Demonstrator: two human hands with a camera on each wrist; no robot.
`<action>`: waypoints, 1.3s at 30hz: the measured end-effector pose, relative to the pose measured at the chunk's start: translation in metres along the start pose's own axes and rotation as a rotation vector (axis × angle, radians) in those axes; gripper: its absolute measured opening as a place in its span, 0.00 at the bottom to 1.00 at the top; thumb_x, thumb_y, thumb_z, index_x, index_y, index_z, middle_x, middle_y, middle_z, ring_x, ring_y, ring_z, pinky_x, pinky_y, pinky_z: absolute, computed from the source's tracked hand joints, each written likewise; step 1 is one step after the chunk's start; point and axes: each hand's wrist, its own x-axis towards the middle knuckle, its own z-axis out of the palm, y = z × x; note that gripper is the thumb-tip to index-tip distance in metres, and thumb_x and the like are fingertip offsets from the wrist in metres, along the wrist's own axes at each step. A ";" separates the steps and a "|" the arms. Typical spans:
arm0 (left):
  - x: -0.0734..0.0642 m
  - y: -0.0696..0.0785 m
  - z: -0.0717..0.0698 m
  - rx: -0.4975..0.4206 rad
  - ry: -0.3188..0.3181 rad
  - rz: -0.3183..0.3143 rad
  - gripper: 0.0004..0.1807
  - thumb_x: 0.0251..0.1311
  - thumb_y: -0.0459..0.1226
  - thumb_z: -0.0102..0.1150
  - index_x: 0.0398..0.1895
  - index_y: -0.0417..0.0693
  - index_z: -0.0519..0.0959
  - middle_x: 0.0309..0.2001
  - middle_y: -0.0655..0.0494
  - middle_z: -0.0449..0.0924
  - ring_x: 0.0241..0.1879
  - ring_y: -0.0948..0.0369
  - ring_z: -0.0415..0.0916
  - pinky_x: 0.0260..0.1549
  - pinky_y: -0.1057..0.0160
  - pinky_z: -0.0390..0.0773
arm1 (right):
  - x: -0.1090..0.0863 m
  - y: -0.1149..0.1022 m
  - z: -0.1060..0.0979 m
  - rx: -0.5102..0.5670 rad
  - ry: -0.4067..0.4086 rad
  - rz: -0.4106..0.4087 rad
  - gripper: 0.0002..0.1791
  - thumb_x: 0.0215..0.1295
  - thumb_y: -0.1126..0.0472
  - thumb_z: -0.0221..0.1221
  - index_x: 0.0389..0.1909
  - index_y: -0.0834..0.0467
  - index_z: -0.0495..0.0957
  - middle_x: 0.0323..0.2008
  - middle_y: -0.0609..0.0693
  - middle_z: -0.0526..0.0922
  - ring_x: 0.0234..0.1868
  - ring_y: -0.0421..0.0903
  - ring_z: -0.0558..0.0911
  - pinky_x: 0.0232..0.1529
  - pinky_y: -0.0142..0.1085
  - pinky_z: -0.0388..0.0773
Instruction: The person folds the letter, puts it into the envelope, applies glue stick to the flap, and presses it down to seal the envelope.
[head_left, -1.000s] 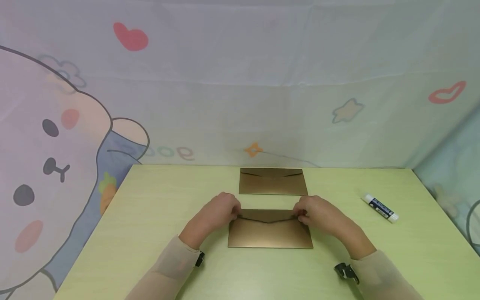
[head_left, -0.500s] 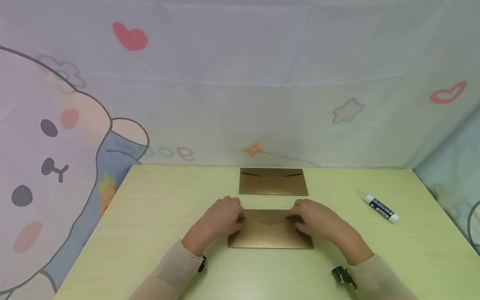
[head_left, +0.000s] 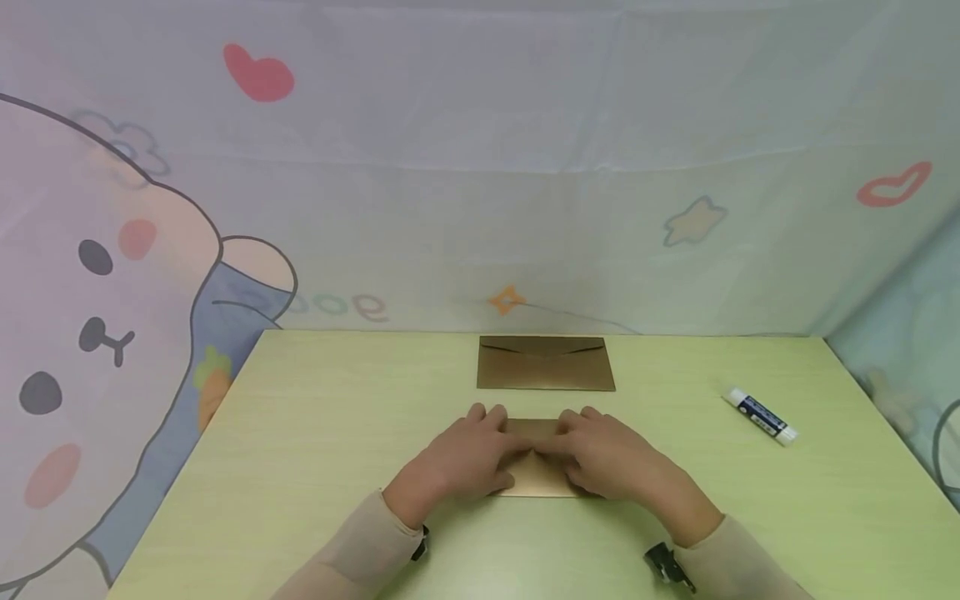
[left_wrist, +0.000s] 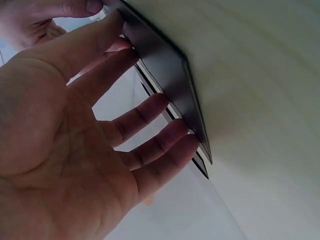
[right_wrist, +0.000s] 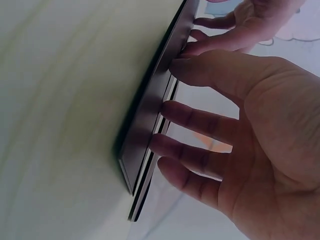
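A bronze-coloured envelope point(head_left: 536, 482) lies flat on the table with its pointed flap folded down. Over its left half my left hand point(head_left: 474, 457) rests, fingertips touching the flap. My right hand point(head_left: 611, 457) mirrors it on the right half, and the index fingers of the two meet near the flap's tip. Both wrist views show mostly extended fingers on the envelope point(left_wrist: 165, 70), with nothing gripped. Much of the envelope's left and right sides is hidden beneath the hands in the head view.
Behind lies a second bronze envelope point(head_left: 546, 371), its flap side up. A glue stick point(head_left: 761, 417) with white ends lies to the right on the pale yellow-green table point(head_left: 337, 392). A printed cloth point(head_left: 450, 167) hangs along the table's back edge.
Both hands have slid inward from the envelope's upper corners to the middle of the flap and slightly towards me. The flap now lies flatter. The envelope has stayed in place.
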 end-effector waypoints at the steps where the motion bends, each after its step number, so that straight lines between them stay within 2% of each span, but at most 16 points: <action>1: 0.000 0.001 0.000 0.015 -0.001 -0.001 0.27 0.68 0.47 0.71 0.70 0.70 0.80 0.45 0.59 0.67 0.41 0.58 0.60 0.38 0.64 0.70 | 0.000 -0.001 0.000 -0.015 0.000 0.000 0.29 0.65 0.66 0.68 0.65 0.40 0.84 0.40 0.46 0.80 0.35 0.44 0.71 0.36 0.36 0.72; 6: -0.002 0.007 0.000 0.058 0.003 -0.018 0.27 0.68 0.49 0.70 0.71 0.71 0.80 0.45 0.58 0.67 0.42 0.57 0.60 0.40 0.63 0.71 | -0.001 -0.003 0.001 -0.070 0.005 0.005 0.28 0.66 0.64 0.70 0.65 0.39 0.85 0.41 0.45 0.79 0.36 0.44 0.72 0.33 0.35 0.70; 15: -0.004 0.011 -0.001 0.066 0.001 -0.016 0.29 0.69 0.48 0.69 0.73 0.73 0.77 0.47 0.54 0.69 0.43 0.55 0.61 0.44 0.57 0.74 | -0.001 -0.001 -0.001 -0.045 -0.017 0.058 0.20 0.69 0.61 0.69 0.59 0.42 0.88 0.43 0.43 0.80 0.38 0.44 0.75 0.32 0.37 0.70; 20: -0.004 0.013 -0.001 0.080 -0.001 -0.026 0.27 0.70 0.50 0.68 0.72 0.73 0.78 0.49 0.53 0.70 0.45 0.54 0.62 0.45 0.56 0.75 | -0.001 -0.002 -0.002 -0.059 -0.009 0.047 0.17 0.68 0.63 0.68 0.54 0.43 0.89 0.43 0.43 0.82 0.38 0.46 0.77 0.30 0.37 0.69; 26: -0.005 0.014 -0.002 0.101 -0.016 -0.039 0.26 0.72 0.51 0.65 0.72 0.74 0.78 0.53 0.51 0.71 0.47 0.53 0.64 0.48 0.55 0.77 | -0.001 -0.003 -0.003 -0.105 -0.015 0.043 0.15 0.70 0.61 0.68 0.54 0.43 0.90 0.44 0.44 0.82 0.39 0.47 0.78 0.30 0.38 0.69; 32: -0.009 0.007 -0.003 0.045 -0.015 -0.036 0.27 0.71 0.52 0.67 0.72 0.72 0.78 0.52 0.54 0.69 0.47 0.56 0.62 0.47 0.60 0.76 | -0.004 0.002 -0.003 -0.074 -0.031 0.058 0.16 0.69 0.60 0.70 0.55 0.43 0.90 0.46 0.43 0.82 0.42 0.46 0.80 0.31 0.39 0.69; 39: -0.020 -0.005 -0.004 -0.023 -0.005 -0.082 0.30 0.67 0.53 0.72 0.72 0.66 0.80 0.53 0.54 0.70 0.48 0.56 0.62 0.45 0.61 0.76 | -0.010 0.011 -0.005 -0.053 -0.070 0.105 0.18 0.66 0.59 0.73 0.56 0.46 0.90 0.49 0.44 0.83 0.48 0.48 0.81 0.35 0.42 0.71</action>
